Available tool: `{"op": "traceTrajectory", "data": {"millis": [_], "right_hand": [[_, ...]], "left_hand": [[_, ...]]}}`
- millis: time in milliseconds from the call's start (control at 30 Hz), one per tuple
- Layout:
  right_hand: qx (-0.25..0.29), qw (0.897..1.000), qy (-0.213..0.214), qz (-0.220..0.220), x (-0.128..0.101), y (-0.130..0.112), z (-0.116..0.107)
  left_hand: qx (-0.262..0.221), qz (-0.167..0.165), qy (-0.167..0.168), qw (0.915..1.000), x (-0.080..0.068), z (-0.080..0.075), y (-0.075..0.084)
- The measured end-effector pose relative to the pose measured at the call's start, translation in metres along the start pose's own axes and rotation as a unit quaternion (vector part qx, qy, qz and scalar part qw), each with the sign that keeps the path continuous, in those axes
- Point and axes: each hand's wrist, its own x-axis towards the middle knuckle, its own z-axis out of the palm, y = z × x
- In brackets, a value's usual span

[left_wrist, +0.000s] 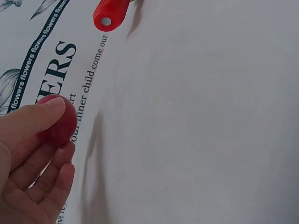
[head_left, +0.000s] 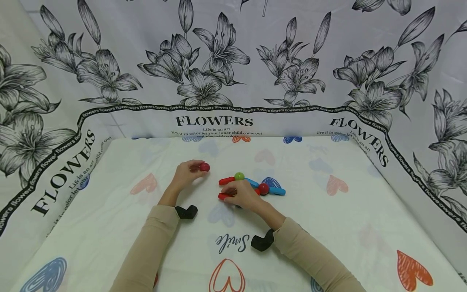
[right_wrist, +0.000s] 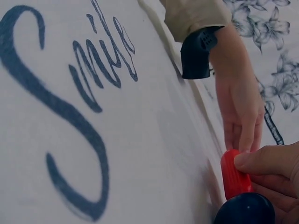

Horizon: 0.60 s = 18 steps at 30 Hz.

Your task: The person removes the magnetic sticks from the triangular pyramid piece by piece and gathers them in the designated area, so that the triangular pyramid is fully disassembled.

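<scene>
1. Pinching a dark red ball (head_left: 204,166) between thumb and fingertips, my left hand (head_left: 187,173) holds it at the table (head_left: 328,227), left of the cluster of pieces; in the left wrist view my thumb lies over the ball's top and my curled fingers (left_wrist: 56,161) sit under it.
2. My right hand (head_left: 243,196) rests on the cluster, its fingers curled round a red stick (right_wrist: 233,175) and gripping it near one end; the right wrist view shows my thumb pressed on the stick's top.
3. Just in front of that stick in the right wrist view sits a dark rounded shape, too blurred for me to tell what it is.
4. Beside my right hand lie another red stick (head_left: 227,181), a green ball (head_left: 239,176) touching its end, a blue stick (head_left: 251,182) running from the green ball, a second dark red ball (head_left: 263,188) and one more blue stick (head_left: 277,191) to its right.
5. Both my sleeves are beige, each with a black wrist mount (head_left: 186,211) by the cuff.
6. The table is covered with a white cloth printed with coloured hearts and the word "Smile" (head_left: 232,242); a backdrop of black-and-white flowers (head_left: 213,121) stands around it.
</scene>
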Motion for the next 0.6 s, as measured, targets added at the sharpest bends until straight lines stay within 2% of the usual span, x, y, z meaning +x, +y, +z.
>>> {"op": "traceTrajectory", "data": {"millis": [333,600], "right_hand": [[-0.004,1.0,0.009,-0.007,0.0,0.001,0.001],[0.005,1.0,0.003,-0.002,0.0,0.001,0.001]], "left_hand": [[-0.001,0.004,0.018,0.9998,0.011,-0.001,-0.003],[0.001,-0.024,0.023,0.9994,0.022,0.0,-0.007]]}}
